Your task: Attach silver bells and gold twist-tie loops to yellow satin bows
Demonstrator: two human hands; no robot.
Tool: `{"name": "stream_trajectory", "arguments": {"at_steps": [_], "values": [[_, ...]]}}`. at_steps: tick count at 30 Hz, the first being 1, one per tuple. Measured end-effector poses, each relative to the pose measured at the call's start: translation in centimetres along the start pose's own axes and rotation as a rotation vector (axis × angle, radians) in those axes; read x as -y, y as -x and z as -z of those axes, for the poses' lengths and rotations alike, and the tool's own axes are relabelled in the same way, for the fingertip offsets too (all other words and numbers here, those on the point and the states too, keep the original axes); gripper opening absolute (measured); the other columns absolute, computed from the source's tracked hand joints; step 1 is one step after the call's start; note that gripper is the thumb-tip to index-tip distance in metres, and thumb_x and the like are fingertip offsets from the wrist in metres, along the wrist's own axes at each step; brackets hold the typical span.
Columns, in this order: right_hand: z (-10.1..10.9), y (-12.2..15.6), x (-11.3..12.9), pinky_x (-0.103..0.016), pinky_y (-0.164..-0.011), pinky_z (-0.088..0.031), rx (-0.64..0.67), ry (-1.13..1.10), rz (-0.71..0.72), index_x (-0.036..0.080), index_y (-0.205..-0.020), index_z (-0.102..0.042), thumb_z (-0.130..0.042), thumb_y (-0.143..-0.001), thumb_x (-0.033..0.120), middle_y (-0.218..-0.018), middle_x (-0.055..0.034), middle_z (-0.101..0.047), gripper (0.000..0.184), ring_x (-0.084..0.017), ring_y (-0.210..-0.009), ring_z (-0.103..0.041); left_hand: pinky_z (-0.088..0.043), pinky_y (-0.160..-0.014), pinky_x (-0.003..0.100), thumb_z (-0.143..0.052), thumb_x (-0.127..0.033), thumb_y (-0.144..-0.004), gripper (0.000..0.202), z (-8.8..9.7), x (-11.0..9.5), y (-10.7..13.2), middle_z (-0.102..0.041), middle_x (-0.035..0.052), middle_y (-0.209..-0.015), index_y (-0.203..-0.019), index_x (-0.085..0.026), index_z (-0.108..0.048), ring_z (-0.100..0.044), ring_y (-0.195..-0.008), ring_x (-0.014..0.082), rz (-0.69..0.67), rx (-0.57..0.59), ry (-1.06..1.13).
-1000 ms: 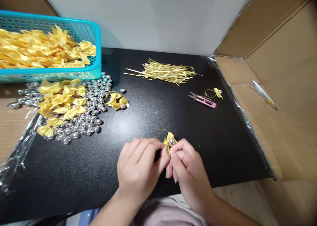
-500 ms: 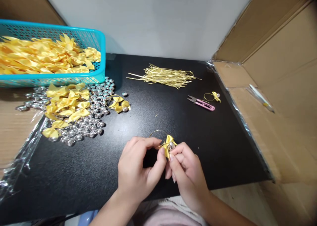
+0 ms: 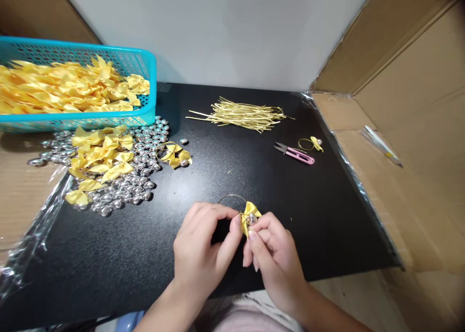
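Low over the front of the black table, both hands meet at a yellow ribbon bow with a round silver bell at its middle. A thin gold cord curves in a loop behind my fingers, running to the bow. My left hand pinches the cord beside the bow's left side with thumb and index finger. From the right, my right hand holds the bow's lower edge between thumb and fingers, close under the bell. The fingertips partly cover the bow's lower part.
A turquoise basket of yellow bows stands back left. Before it lie loose bows, silver bells and a looped bow. Gold cords, pink thread snips and another looped bow lie farther back; cardboard borders the right.
My left thumb and index fingertip have drawn closer together on the cord. Both hands keep hold near the bow; the whole view has shifted slightly.
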State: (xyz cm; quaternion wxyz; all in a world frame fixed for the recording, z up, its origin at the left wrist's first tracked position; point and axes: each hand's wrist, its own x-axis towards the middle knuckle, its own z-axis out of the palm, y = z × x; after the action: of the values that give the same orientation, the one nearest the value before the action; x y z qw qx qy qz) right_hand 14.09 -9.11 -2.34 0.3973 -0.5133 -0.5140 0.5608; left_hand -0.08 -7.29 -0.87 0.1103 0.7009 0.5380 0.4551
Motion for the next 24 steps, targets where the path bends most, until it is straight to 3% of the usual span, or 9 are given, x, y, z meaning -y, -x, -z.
{"name": "stream_trajectory", "arguments": {"at_steps": [24], "values": [[0.03,0.04,0.13,-0.019,-0.043,-0.035,-0.006,0.012,-0.009,0.021,-0.08,-0.048,-0.048,-0.094,0.03,-0.049,0.0046,-0.058,0.016,-0.009,-0.041,-0.05,-0.045,-0.065,0.027,-0.066,-0.007,-0.081,0.014,0.12,0.21,0.11,-0.067,-0.0016,-0.07,-0.078,-0.019,-0.061,-0.057,-0.066,0.0122,-0.026,0.006,-0.02]]}}
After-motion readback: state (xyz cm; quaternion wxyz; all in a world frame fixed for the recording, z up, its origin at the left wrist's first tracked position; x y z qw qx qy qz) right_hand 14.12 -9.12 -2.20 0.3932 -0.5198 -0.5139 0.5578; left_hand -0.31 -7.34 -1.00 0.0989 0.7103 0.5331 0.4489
